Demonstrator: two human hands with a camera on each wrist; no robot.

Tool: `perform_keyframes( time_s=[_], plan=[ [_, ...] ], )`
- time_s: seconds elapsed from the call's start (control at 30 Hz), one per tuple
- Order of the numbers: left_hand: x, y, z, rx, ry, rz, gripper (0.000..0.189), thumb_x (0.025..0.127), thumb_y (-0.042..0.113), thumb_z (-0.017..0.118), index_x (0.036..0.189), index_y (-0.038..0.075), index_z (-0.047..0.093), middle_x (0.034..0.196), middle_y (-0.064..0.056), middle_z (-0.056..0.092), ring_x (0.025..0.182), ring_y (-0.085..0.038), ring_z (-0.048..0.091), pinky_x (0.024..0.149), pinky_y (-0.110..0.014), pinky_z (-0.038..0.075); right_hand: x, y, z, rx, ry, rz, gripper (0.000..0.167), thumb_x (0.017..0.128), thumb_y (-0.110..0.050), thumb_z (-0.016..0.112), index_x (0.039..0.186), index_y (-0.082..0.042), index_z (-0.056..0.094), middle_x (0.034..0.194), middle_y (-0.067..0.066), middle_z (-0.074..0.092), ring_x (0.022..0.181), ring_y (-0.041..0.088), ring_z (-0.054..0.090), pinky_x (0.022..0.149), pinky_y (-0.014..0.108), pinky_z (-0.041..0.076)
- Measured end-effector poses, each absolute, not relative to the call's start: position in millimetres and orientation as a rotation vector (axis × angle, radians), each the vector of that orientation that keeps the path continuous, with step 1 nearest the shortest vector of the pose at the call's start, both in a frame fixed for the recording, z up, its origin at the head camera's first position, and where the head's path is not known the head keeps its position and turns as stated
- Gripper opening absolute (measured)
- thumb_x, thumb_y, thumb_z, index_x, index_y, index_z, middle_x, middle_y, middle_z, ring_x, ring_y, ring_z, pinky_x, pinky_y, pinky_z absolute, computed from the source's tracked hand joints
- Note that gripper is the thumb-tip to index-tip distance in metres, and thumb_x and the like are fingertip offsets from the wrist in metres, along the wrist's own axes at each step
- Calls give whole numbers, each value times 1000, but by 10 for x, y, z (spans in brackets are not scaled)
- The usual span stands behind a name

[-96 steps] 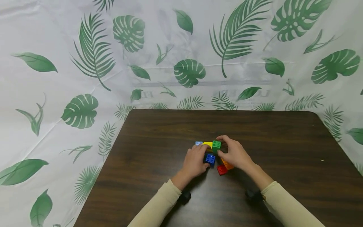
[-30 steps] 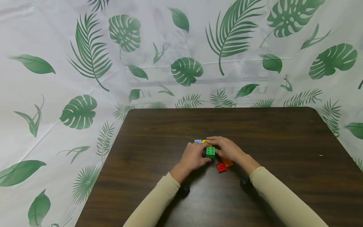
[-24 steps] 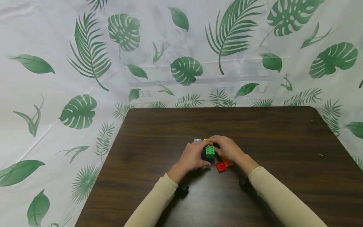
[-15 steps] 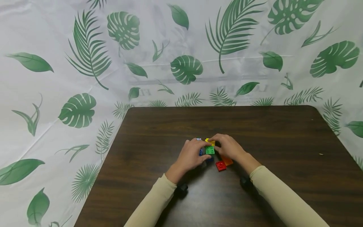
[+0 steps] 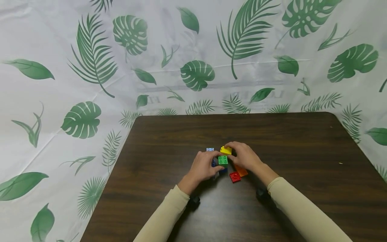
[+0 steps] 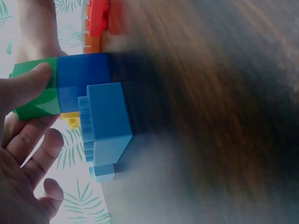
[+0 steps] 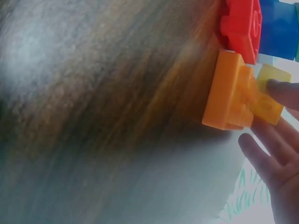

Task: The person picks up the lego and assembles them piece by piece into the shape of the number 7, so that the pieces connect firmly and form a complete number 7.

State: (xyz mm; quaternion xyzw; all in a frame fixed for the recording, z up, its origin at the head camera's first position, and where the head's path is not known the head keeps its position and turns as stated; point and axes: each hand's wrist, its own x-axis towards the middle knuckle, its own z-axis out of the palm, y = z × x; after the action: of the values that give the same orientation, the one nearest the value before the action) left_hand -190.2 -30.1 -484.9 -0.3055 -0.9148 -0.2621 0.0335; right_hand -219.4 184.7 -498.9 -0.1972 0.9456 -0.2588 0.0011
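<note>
My left hand (image 5: 200, 168) pinches a green toy brick (image 5: 222, 160) between thumb and fingers. That brick stands on top of a blue brick (image 6: 84, 74), the two joined in a stack. Just behind it, my right hand (image 5: 245, 158) grips a yellow brick (image 5: 226, 150), the thumb on its near side in the right wrist view. Beside the stack, partly covered by the left hand in the head view, sits another blue brick (image 6: 110, 114). A light blue brick (image 5: 210, 149) lies beyond the left fingers.
In front of the right hand, a flat red brick (image 5: 234, 176) and an orange brick (image 5: 241, 171) lie side by side on the dark wooden table (image 5: 169, 134). A white cloth (image 5: 169, 30) printed with green leaves hangs behind the table.
The green brick has come down onto the blue brick, and the left hand now holds it. My right hand has let go of it and taken the yellow brick, which has shifted right.
</note>
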Motion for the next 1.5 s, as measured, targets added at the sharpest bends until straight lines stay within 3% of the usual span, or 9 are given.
perform_keyframes(
  time_s=[0.23,0.33,0.43,0.6,0.8,1.1,1.5],
  plan=[
    [-1987,-281,-4868,-905,-2855,-808,41,83,39,79,118,20,69,91,3,71,69,-6,52,79,-34,43,-2196,1898,-4911,-616,2943,-1068,55,89,-12,73,139,-6,51,121,11,58,101,27,58,90,47,52],
    [-2044,-291,-4869,-886,-2893,-856,40,83,37,79,119,21,68,84,3,68,64,-8,49,82,-37,43,-2193,1904,-4886,-605,2935,-1176,51,89,-9,72,136,-5,53,116,11,58,98,26,58,87,45,54],
    [-2097,-294,-4865,-871,-2909,-925,39,83,34,80,118,21,68,82,2,67,63,-9,50,78,-34,45,-2185,1911,-4834,-570,2903,-1288,47,88,-7,72,132,-4,55,118,12,60,100,28,61,86,45,55],
    [-2161,-299,-4872,-829,-2917,-975,38,82,33,81,116,20,69,90,2,69,64,-9,53,63,-24,46,-2155,1895,-4726,-491,2831,-1425,44,86,-9,73,127,-6,58,116,13,63,100,30,64,88,47,54],
    [-2177,-303,-4882,-813,-2933,-988,41,82,35,81,118,19,69,94,2,70,65,-8,54,63,-23,46,-2116,1856,-4635,-466,2816,-1527,42,84,-9,75,123,-7,61,111,10,64,96,27,65,88,46,54],
    [-2165,-312,-4926,-814,-2922,-1074,48,83,32,81,123,12,66,97,0,70,59,-6,54,56,-20,47,-2023,1768,-4619,-707,2729,-1470,52,87,-9,75,136,-8,56,120,9,65,99,24,65,86,40,55],
    [-2167,-326,-4953,-828,-2903,-1145,43,84,31,80,120,11,67,89,0,69,55,-6,53,54,-20,47,-1964,1761,-4619,-870,2824,-1274,52,86,-11,77,134,-12,60,121,3,64,101,20,66,83,37,56]
  ],
)
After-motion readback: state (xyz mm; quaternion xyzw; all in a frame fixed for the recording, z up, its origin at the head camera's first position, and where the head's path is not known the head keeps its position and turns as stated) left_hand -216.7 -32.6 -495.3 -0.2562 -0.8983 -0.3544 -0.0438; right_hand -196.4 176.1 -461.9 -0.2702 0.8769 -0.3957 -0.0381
